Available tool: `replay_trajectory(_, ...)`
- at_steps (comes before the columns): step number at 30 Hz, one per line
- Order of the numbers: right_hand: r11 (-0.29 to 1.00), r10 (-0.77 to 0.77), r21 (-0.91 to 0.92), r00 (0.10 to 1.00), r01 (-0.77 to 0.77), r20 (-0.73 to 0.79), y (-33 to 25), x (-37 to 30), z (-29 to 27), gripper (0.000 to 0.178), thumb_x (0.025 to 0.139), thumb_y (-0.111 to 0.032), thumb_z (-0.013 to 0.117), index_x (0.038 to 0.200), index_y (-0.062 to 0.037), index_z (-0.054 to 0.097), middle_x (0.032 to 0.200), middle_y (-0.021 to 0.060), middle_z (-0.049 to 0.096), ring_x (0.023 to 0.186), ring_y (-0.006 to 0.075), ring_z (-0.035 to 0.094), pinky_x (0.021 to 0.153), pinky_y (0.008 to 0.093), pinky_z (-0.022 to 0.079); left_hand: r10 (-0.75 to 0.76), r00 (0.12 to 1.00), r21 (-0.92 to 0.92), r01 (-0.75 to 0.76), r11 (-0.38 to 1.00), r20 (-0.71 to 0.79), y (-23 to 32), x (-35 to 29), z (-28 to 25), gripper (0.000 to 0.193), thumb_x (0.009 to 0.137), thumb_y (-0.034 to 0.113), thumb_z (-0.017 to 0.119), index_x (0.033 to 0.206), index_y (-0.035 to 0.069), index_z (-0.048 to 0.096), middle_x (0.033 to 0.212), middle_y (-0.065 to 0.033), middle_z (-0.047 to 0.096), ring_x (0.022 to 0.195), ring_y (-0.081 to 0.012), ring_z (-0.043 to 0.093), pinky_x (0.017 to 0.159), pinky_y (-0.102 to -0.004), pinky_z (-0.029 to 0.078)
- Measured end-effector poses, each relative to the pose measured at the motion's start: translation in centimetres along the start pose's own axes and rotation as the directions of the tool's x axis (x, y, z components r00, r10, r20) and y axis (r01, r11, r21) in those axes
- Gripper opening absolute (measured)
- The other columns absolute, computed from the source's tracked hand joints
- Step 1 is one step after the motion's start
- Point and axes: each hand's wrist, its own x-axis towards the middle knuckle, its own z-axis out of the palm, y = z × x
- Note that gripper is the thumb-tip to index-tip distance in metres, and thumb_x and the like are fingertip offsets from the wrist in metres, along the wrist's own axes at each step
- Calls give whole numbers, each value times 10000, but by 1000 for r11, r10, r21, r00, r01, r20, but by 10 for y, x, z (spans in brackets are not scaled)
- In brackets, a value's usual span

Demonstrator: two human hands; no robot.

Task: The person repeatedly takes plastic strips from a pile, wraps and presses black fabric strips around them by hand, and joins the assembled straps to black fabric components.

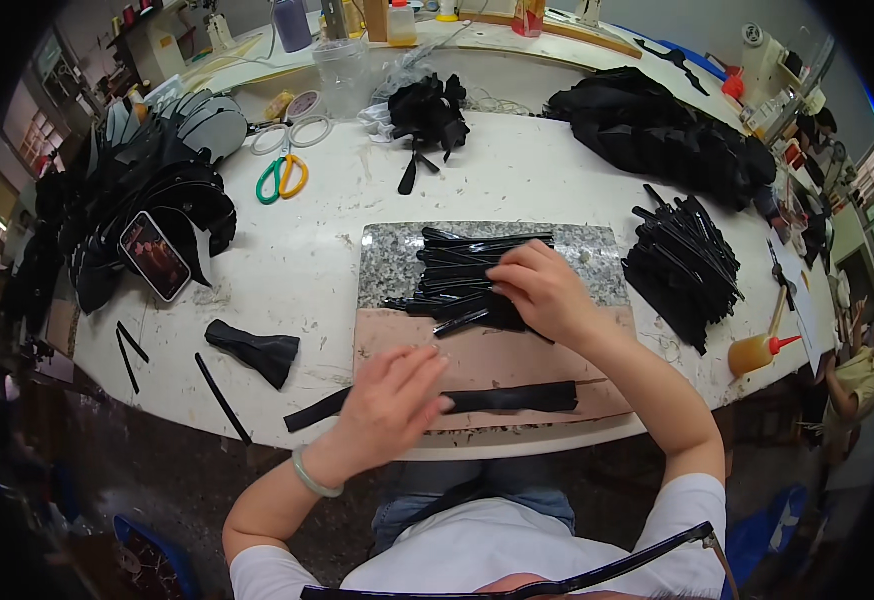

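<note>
Head view: long flat black strip (517, 398) under left hand (392, 400).

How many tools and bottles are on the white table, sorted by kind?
Scissors: 1
Phone: 1
Orange squeeze bottle: 1
Stone slab: 1
Tape rings: 2
Total: 6
The black strips under the hands lie in heaps too dense to count.
</note>
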Motion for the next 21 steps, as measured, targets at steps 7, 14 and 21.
replay_trajectory(7, 999, 32, -23, 996, -30, 82, 9, 36, 31, 130, 763, -107, 737, 873, -65, 681, 886, 75, 610, 911, 281, 563, 820, 386, 460, -80, 979, -33, 75, 997, -188, -58, 51, -5, 288, 788, 19, 678, 1075, 8, 654, 1056, -115, 620, 1017, -316, 525, 891, -389, 460)
replay_trajectory(14, 999, 31, -40, 996, -28, 88, 12, 36, 28, 140, 746, -124, 751, 834, -67, 659, 872, 75, 609, 908, 283, 559, 828, 389, 454, -55, 984, -13, 53, 999, -169, -81, 85, 14, 277, 817, 20, 674, 1093, 36, 661, 1054, -95, 611, 1006, -289, 532, 880, -368, 473)
replay_trajectory(21, 985, -97, -148, 993, 86, -68, 5, 29, 33, 141, 739, -110, 743, 855, -99, 665, 843, 32, 592, 883, 231, 557, 769, 347, 405, -92, 987, -82, 81, 993, -133, -91, 86, 22, 244, 834, 15, 673, 1077, 5, 665, 1066, -121, 614, 905, -283, 632, 790, -355, 528)
